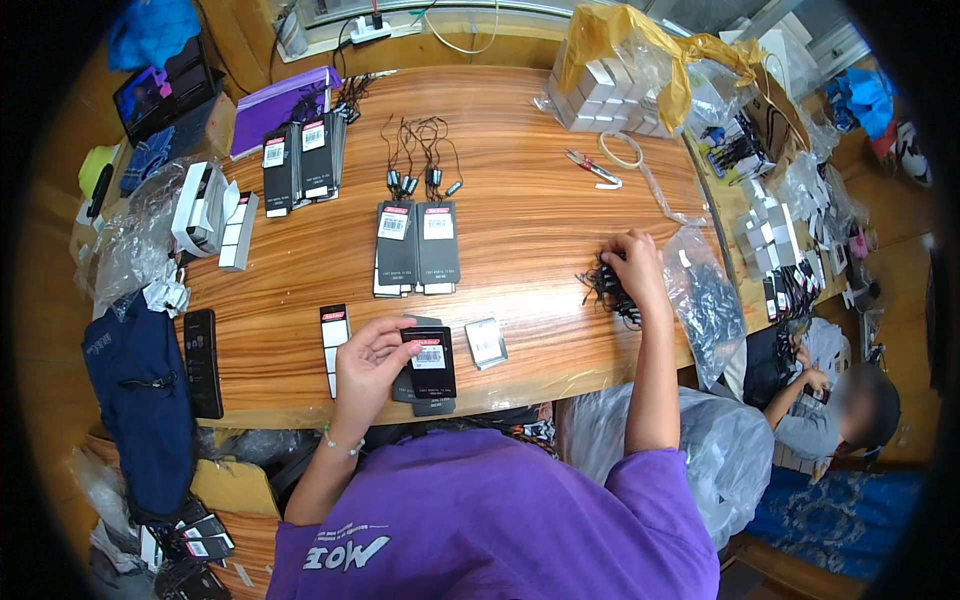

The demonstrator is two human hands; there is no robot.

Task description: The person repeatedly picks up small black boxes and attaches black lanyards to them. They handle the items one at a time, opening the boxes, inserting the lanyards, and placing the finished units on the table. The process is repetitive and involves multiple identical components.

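My left hand (pixel 366 364) pinches a black hang tag (pixel 434 378) with a white sticker and red band, held over grey tags (pixel 432 407) near the table's front edge. A small stack of white stickers (pixel 486 342) lies just right of it, and a strip of white labels (pixel 334 350) lies to its left. Further right, my right hand (pixel 636 264) has its fingers closed down into a heap of black tag strings (pixel 612 297); its fingertips are partly hidden. Ahead, two piles of strung hang tags (pixel 417 262) lie side by side, their cords (pixel 424 140) stretched away from me.
More tag stacks (pixel 318 170) and a purple folder (pixel 262 118) lie at the far left. A phone (pixel 201 362) rests near the left edge. Snips (pixel 592 168), a tape roll (pixel 622 150), bagged white boxes (pixel 605 90) and a bag of strings (pixel 702 300) lie rightward. Another person (pixel 815 430) sits at right.
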